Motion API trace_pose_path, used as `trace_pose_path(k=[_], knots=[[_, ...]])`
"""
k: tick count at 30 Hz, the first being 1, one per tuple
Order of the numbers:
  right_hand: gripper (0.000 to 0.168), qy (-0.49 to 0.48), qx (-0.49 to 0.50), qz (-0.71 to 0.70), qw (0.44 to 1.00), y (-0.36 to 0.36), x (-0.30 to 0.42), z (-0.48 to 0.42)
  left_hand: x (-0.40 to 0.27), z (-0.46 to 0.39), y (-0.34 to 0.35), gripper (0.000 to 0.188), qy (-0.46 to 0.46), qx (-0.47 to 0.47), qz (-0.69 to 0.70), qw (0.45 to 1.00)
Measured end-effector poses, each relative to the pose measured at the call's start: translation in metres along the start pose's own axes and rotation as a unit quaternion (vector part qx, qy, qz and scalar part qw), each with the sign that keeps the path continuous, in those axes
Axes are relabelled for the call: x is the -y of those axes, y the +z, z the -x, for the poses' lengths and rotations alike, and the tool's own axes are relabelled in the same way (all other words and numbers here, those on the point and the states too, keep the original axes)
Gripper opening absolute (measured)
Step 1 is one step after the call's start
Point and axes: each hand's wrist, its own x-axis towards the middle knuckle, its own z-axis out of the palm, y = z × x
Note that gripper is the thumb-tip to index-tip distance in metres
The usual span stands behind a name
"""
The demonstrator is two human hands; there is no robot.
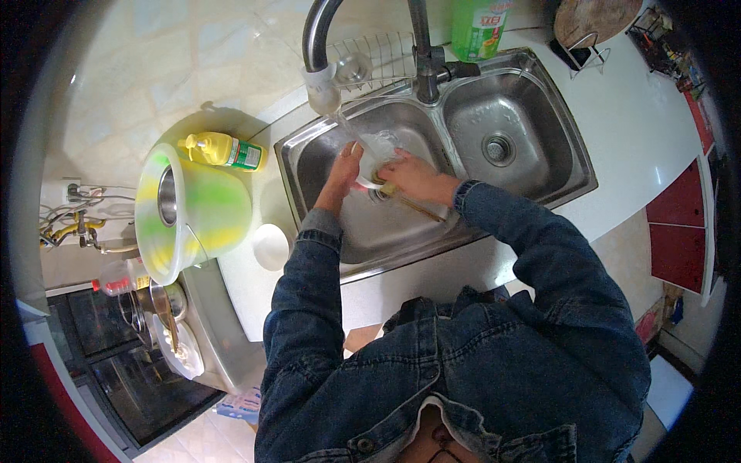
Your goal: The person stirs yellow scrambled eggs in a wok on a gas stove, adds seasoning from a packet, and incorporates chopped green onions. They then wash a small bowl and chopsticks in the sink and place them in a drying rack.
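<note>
Both of my hands are over the left basin of a stainless steel double sink, under running water from the faucet. My left hand grips a white dish by its left side. In my right hand, fingers curled against the dish, is a yellowish sponge-like pad, partly hidden. A slender brown stick slants below my right hand; I cannot tell whether it lies in the basin or is held.
Left of the sink stand a white bowl, a green-yellow bucket and a yellow pump bottle. Behind it are a wire rack and a green detergent jug. The right basin has a drain strainer.
</note>
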Motion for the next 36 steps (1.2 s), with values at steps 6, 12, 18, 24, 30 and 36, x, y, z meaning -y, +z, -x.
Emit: trace_pose_path(k=[6,12,18,24,30,36], knots=[[0.034,0.265,-0.196,-0.310,0.892,-0.008,0.057,-0.036,0.050,-0.032,0.016,0.053,0.098,-0.147,0.246,0.953],[0.031,-0.017,-0.071,-0.016,0.997,0.010,-0.005,-0.006,-0.007,0.007,0.001,0.056,-0.035,-0.041,0.142,0.988],[0.037,0.158,-0.204,-0.246,0.934,0.040,0.029,-0.029,0.024,-0.027,0.008,0.054,0.060,-0.109,0.123,0.985],[0.045,0.111,-0.127,-0.118,0.979,0.019,0.013,-0.027,-0.002,0.011,0.017,0.044,0.017,-0.150,0.197,0.969],[0.044,0.116,-0.135,-0.157,0.971,0.006,0.024,-0.007,-0.022,0.023,0.020,0.042,0.006,-0.149,0.148,0.978],[0.036,0.237,-0.237,-0.191,0.923,0.003,-0.008,0.059,-0.012,-0.021,0.021,0.040,0.216,-0.195,-0.287,0.913]])
